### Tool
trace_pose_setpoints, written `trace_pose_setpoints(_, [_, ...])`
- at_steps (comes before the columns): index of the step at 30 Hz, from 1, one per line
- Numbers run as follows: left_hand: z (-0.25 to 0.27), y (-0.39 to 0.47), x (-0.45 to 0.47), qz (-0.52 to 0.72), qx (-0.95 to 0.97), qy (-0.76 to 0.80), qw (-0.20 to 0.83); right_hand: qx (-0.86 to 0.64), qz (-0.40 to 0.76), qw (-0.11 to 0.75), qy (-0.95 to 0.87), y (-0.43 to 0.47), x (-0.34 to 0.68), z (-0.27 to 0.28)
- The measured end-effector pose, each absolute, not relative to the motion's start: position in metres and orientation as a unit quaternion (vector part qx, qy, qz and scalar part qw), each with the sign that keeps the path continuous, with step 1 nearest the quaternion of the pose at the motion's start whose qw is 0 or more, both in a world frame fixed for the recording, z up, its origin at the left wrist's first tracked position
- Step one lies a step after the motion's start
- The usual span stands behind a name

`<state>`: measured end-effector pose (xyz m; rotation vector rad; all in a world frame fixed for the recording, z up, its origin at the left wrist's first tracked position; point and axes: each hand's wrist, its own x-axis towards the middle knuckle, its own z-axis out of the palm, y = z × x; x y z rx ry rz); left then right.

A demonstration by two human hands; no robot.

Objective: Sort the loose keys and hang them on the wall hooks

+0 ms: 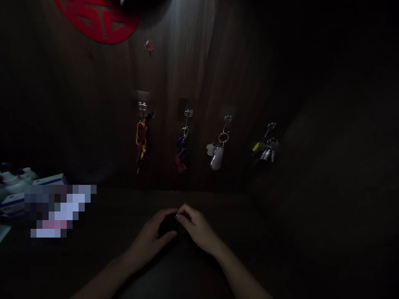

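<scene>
Low in the middle of the head view, my left hand (152, 233) is curled around a small dark object (167, 224) whose kind the dim light hides. My right hand (198, 229) meets it from the other side, thumb and forefinger pinched at a tiny shiny bit at the object's edge. Both hands are just above or on a dark wooden surface (174, 270); the gap, if any, cannot be made out.
Metal hooks on the dark panel behind hold a red and yellow cord (141, 139), a ring with a dark red tag (180, 162), a silvery key fob (217, 158) and a key bunch (266, 153). Bottles (14, 182) and boxes (51, 180) stand left. A red cutout (106, 27) hangs above.
</scene>
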<state>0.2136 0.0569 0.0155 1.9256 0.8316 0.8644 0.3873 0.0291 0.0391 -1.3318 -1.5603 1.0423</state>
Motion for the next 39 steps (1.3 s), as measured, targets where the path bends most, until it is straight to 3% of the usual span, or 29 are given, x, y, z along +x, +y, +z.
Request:
trace_pose_setpoints(8, [0.022,0.056,0.215,0.345,0.756,0.282,0.48,-0.474,0.572,0.515,-0.428,0.036,0.382,0.034])
trace_pose_setpoints(14, [0.028,0.058,0.215,0.35,0.696,0.361,0.514,-0.4,0.629,0.566,-0.353,0.032,0.384,0.043])
trace_pose_setpoints(24, [0.034,0.056,0.216,0.316,0.545,0.346,0.695,-0.398,0.566,0.609,-0.388,0.032,0.385,0.043])
trace_pose_setpoints(31, [0.036,0.053,0.217,0.329,0.477,0.288,0.763,-0.422,0.549,0.493,-0.527,0.027,0.375,0.039])
trace_pose_setpoints(39, [0.028,0.052,0.217,0.31,0.423,0.236,0.818,-0.465,0.471,0.557,-0.503,0.032,0.376,0.036])
